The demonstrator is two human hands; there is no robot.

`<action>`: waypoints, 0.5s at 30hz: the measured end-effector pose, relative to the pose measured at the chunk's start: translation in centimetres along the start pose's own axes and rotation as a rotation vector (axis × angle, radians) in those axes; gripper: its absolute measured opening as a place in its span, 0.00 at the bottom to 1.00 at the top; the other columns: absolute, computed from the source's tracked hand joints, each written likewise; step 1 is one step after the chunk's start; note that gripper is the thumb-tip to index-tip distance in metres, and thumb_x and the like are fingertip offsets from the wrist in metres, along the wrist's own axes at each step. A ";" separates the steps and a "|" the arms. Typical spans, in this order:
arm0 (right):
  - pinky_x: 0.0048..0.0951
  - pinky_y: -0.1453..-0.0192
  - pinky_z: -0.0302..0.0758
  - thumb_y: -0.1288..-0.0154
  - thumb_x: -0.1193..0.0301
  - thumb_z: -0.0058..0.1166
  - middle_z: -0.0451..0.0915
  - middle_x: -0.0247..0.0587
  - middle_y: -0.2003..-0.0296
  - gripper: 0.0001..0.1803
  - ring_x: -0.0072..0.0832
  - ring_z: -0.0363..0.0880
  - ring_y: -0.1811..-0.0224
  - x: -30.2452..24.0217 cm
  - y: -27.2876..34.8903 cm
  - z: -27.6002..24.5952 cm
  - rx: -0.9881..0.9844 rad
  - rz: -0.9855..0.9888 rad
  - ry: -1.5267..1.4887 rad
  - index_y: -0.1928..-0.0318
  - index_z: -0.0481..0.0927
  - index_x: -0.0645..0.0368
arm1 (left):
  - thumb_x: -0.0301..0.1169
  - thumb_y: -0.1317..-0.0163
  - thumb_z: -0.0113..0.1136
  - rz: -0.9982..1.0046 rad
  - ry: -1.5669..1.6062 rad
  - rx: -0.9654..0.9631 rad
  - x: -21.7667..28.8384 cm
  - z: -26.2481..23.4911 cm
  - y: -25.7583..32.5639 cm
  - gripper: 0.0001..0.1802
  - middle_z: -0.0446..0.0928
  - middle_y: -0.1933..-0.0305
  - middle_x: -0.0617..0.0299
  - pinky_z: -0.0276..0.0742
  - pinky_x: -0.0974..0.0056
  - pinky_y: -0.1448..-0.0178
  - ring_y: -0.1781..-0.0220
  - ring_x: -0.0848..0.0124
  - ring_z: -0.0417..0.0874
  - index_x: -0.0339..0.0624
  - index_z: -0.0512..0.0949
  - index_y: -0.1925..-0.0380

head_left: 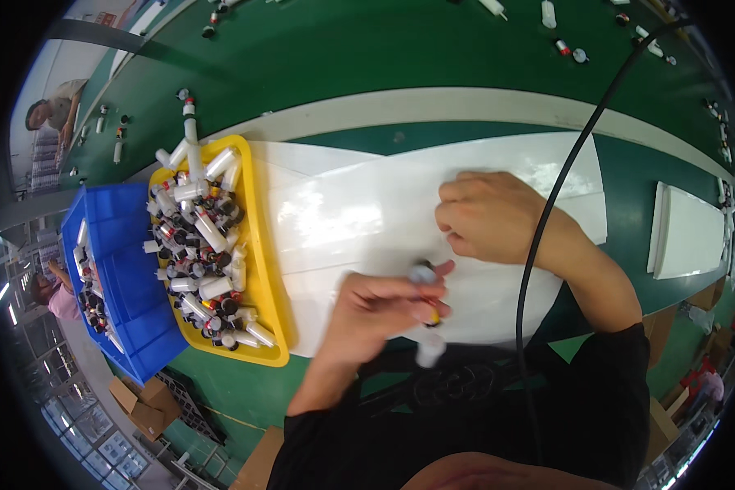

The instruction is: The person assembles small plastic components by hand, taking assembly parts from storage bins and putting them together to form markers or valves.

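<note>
left hand [376, 314]: fingers clamped round a small white tube [427, 314] with a dark cap, held just over the near edge of the white sheet [343, 212]
right hand [490, 216]: curled into a loose fist, resting on the sheet, holding nothing I can see
yellow tray [263, 269]: left of the sheet, heaped with the same tubes
blue bin [122, 269]: touching the tray's left side
table [384, 57]: green, loose tubes scattered along the far side

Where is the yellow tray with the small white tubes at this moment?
In the head view, the yellow tray lies on the person's left, between the blue bin and the white sheet, just left of the left hand.
</note>
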State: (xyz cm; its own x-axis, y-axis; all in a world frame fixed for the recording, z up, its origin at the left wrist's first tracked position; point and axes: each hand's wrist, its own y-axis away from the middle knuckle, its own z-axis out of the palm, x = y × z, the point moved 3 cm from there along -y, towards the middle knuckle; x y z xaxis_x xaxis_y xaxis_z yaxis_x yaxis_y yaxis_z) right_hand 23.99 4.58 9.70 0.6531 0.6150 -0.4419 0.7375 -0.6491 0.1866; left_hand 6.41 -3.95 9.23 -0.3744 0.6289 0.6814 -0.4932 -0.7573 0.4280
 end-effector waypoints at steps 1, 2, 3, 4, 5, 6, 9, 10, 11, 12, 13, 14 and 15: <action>0.34 0.59 0.75 0.54 0.72 0.56 0.75 0.37 0.73 0.04 0.35 0.77 0.64 -0.1 -0.2 0.1 -0.029 -0.008 0.002 0.77 0.77 0.58 | 0.16 0.45 0.62 -0.043 0.012 0.048 -1.2 0.6 -0.2 0.12 0.82 0.59 0.49 0.79 0.61 0.45 0.55 0.63 0.84 0.25 0.80 0.59; 0.34 0.59 0.75 0.54 0.72 0.56 0.75 0.37 0.73 0.04 0.35 0.77 0.64 -0.4 -0.3 0.0 -0.016 -0.021 0.019 0.77 0.77 0.58 | 0.16 0.44 0.61 -0.084 0.025 0.096 -2.2 1.1 -0.5 0.11 0.82 0.58 0.49 0.79 0.64 0.47 0.55 0.65 0.84 0.26 0.80 0.59; 0.35 0.59 0.75 0.54 0.72 0.56 0.75 0.38 0.74 0.04 0.35 0.77 0.65 -0.6 -0.1 0.2 -0.025 0.012 0.018 0.78 0.77 0.59 | 0.18 0.41 0.60 -0.068 -0.020 0.073 -3.2 0.7 -0.9 0.10 0.81 0.56 0.50 0.80 0.67 0.49 0.55 0.66 0.84 0.27 0.80 0.58; 0.35 0.59 0.75 0.55 0.72 0.57 0.75 0.38 0.75 0.04 0.36 0.77 0.66 -0.7 0.1 0.4 -0.034 0.043 0.017 0.79 0.77 0.59 | 0.18 0.41 0.60 -0.052 -0.025 0.071 -3.7 0.5 -1.1 0.10 0.81 0.56 0.50 0.80 0.67 0.49 0.55 0.66 0.84 0.27 0.80 0.58; 0.34 0.60 0.76 0.56 0.71 0.57 0.75 0.39 0.76 0.05 0.37 0.77 0.67 -0.6 0.2 0.6 0.001 0.061 0.010 0.80 0.77 0.59 | 0.18 0.41 0.60 -0.046 -0.030 0.081 -3.8 0.4 -1.3 0.11 0.81 0.56 0.51 0.80 0.67 0.49 0.56 0.67 0.84 0.27 0.80 0.58; 0.34 0.60 0.76 0.56 0.71 0.57 0.75 0.39 0.76 0.05 0.37 0.77 0.67 -0.6 0.3 0.7 0.009 0.054 0.019 0.80 0.77 0.59 | 0.18 0.41 0.60 -0.043 -0.036 0.093 -3.8 0.5 -1.2 0.11 0.81 0.57 0.51 0.80 0.67 0.49 0.56 0.67 0.84 0.27 0.80 0.57; 0.32 0.63 0.75 0.58 0.71 0.58 0.74 0.38 0.77 0.06 0.35 0.76 0.68 -0.3 0.2 1.1 0.009 0.069 -0.056 0.81 0.76 0.59 | 0.19 0.40 0.60 -0.016 -0.089 0.095 -4.1 0.9 -0.7 0.11 0.82 0.57 0.51 0.79 0.68 0.48 0.56 0.69 0.83 0.26 0.79 0.57; 0.32 0.63 0.75 0.58 0.71 0.58 0.74 0.38 0.77 0.06 0.35 0.76 0.68 -0.4 0.2 1.0 0.013 0.057 -0.049 0.81 0.76 0.59 | 0.19 0.40 0.60 0.000 -0.075 0.099 -4.3 0.9 -0.6 0.11 0.82 0.57 0.51 0.78 0.68 0.48 0.56 0.70 0.83 0.26 0.80 0.57; 0.34 0.62 0.76 0.60 0.70 0.61 0.76 0.40 0.75 0.08 0.37 0.77 0.67 -0.6 0.2 0.9 0.029 0.004 -0.042 0.80 0.77 0.60 | 0.20 0.40 0.60 -0.011 -0.073 0.106 -4.4 0.7 -0.7 0.11 0.82 0.58 0.52 0.78 0.69 0.49 0.56 0.72 0.83 0.27 0.80 0.57; 0.36 0.62 0.77 0.62 0.68 0.63 0.77 0.41 0.74 0.10 0.38 0.78 0.65 -0.9 0.3 0.9 0.040 -0.051 -0.040 0.79 0.78 0.62 | 0.20 0.40 0.60 -0.002 -0.071 0.117 -4.2 0.8 -0.7 0.11 0.82 0.58 0.52 0.78 0.69 0.49 0.56 0.72 0.83 0.27 0.80 0.57; 0.35 0.65 0.77 0.62 0.72 0.61 0.75 0.39 0.75 0.09 0.36 0.76 0.66 -0.9 0.5 0.8 0.116 -0.107 -0.066 0.80 0.75 0.61 | 0.20 0.40 0.60 -0.012 -0.069 0.135 -4.0 0.9 -0.8 0.11 0.82 0.59 0.52 0.77 0.70 0.49 0.57 0.72 0.83 0.27 0.80 0.57; 0.35 0.65 0.77 0.62 0.72 0.61 0.75 0.39 0.75 0.09 0.36 0.76 0.66 -0.7 0.9 1.2 0.111 -0.120 -0.068 0.80 0.75 0.61 | 0.21 0.39 0.60 -0.025 -0.067 0.152 -4.1 1.0 -0.8 0.11 0.83 0.60 0.53 0.77 0.70 0.50 0.57 0.73 0.83 0.27 0.80 0.57; 0.35 0.67 0.76 0.62 0.74 0.60 0.73 0.39 0.75 0.08 0.35 0.75 0.68 -0.4 1.4 1.4 0.185 -0.163 -0.085 0.81 0.73 0.61 | 0.21 0.39 0.60 -0.022 -0.063 0.159 -4.1 0.9 -0.8 0.11 0.83 0.60 0.53 0.77 0.70 0.50 0.57 0.73 0.83 0.27 0.80 0.57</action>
State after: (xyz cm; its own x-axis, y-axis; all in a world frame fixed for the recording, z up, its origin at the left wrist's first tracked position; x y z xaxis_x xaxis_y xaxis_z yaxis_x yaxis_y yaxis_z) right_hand 24.52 2.84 8.92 0.5057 0.6832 -0.5268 0.7827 -0.6202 -0.0529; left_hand 9.06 -6.11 6.63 -0.3121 0.6375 0.7044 -0.3684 -0.7646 0.5288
